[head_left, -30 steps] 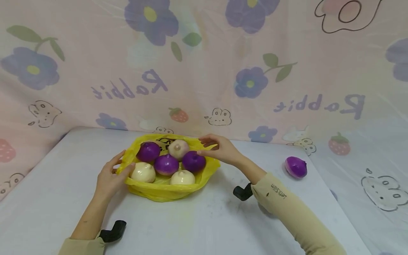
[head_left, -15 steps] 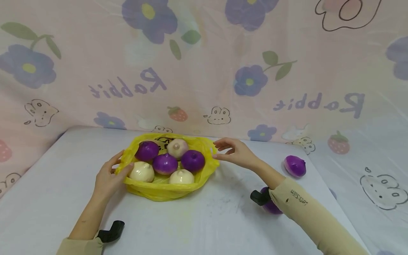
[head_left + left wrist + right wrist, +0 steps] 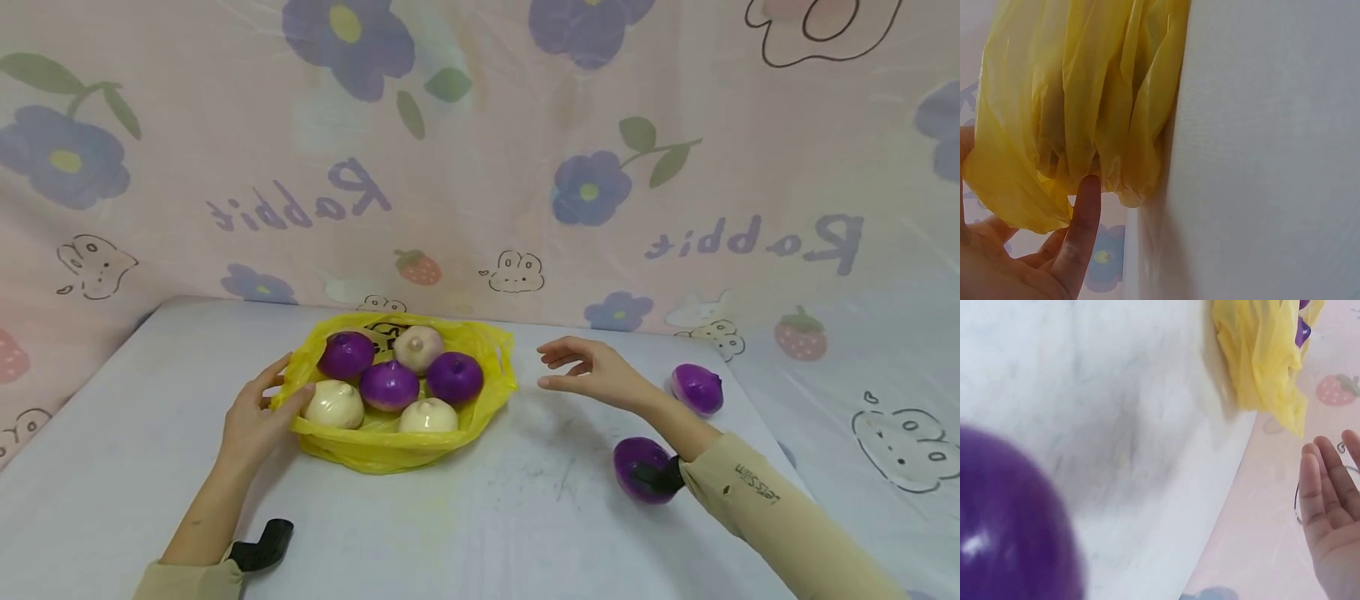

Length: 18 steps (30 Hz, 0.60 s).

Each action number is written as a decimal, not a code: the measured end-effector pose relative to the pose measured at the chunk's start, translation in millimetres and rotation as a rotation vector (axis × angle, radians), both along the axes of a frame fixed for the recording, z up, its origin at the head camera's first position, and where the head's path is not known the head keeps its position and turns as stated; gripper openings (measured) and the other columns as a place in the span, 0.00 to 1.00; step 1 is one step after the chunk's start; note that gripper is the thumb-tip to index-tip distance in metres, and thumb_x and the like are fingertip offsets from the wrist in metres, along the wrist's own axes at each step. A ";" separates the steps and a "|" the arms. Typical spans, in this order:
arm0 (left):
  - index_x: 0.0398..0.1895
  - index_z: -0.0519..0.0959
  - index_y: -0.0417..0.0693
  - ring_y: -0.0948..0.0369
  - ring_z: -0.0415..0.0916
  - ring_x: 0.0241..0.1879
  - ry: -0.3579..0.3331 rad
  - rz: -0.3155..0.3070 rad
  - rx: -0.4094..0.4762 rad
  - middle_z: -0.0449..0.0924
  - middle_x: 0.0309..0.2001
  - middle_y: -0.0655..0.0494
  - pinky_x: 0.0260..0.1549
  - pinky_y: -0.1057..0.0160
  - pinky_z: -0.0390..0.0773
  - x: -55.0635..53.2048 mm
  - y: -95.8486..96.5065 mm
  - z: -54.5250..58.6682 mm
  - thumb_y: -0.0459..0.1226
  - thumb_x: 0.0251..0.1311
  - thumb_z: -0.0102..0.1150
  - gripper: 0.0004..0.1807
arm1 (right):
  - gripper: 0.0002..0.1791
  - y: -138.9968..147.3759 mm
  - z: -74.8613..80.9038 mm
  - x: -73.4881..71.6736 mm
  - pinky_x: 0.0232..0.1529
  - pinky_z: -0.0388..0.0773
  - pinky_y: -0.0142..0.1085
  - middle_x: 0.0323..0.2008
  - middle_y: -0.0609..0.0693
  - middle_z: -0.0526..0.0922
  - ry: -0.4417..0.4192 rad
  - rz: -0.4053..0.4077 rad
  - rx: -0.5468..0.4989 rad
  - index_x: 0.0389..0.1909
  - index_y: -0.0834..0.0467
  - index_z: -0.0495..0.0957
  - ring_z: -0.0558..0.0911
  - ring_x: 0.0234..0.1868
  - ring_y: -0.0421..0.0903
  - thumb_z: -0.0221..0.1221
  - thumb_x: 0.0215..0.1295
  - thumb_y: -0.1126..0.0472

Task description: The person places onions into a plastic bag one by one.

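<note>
A yellow plastic bag [image 3: 397, 454] lies spread with its mouth upward, holding several onions, among them a purple onion [image 3: 390, 386] and a cream-white onion [image 3: 334, 405]. At the bag's left rim, my left hand [image 3: 258, 417] grips the plastic, thumb over the edge and fingers outside. In the left wrist view the bag's folds [image 3: 1110, 94] hang beside the fingers. My right hand [image 3: 600, 373] hovers right of the bag, apart from it, fingers loosely bent and holding nothing. Below its forearm sits another purple onion [image 3: 637, 462], partly covered by the black wrist mount.
One more purple onion [image 3: 697, 389] lies near the right edge of the white table [image 3: 450, 533], behind the right forearm. A patterned cloth [image 3: 480, 183] hangs along the back of the table.
My right hand has drawn away from the bag to the right, uncovering the bag's right rim and the purple onion beneath the forearm. The left hand stays at the bag.
</note>
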<state>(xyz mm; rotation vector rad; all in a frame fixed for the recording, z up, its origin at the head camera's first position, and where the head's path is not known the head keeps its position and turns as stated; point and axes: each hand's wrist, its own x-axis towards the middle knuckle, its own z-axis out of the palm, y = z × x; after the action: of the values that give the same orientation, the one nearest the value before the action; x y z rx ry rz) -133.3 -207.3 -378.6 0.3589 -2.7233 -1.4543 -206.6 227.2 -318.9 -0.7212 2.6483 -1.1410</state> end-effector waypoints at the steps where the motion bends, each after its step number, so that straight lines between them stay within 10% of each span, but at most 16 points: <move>1: 0.76 0.52 0.56 0.40 0.62 0.56 -0.001 0.000 0.002 0.58 0.67 0.34 0.45 0.51 0.68 0.2 -0.2 0.1 0.54 0.65 0.49 0.38 | 0.25 2.8 0.0 1.0 0.52 0.76 0.42 0.51 0.51 0.81 0.002 0.001 0.001 0.56 0.54 0.76 0.79 0.53 0.48 0.67 0.58 0.54; 18: 0.75 0.53 0.56 0.41 0.63 0.54 0.005 0.004 0.011 0.59 0.67 0.35 0.42 0.55 0.68 1.3 -0.3 0.6 0.54 0.65 0.51 0.38 | 0.25 49.0 -8.8 18.0 0.50 0.76 0.35 0.51 0.50 0.82 0.005 -0.003 0.036 0.56 0.54 0.76 0.79 0.52 0.49 0.66 0.58 0.54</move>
<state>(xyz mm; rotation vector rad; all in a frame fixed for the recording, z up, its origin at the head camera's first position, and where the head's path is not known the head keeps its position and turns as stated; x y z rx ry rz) -132.0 -207.6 -378.0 0.3603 -2.7103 -1.4686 -188.6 276.2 -327.7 -0.7142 2.6678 -1.0914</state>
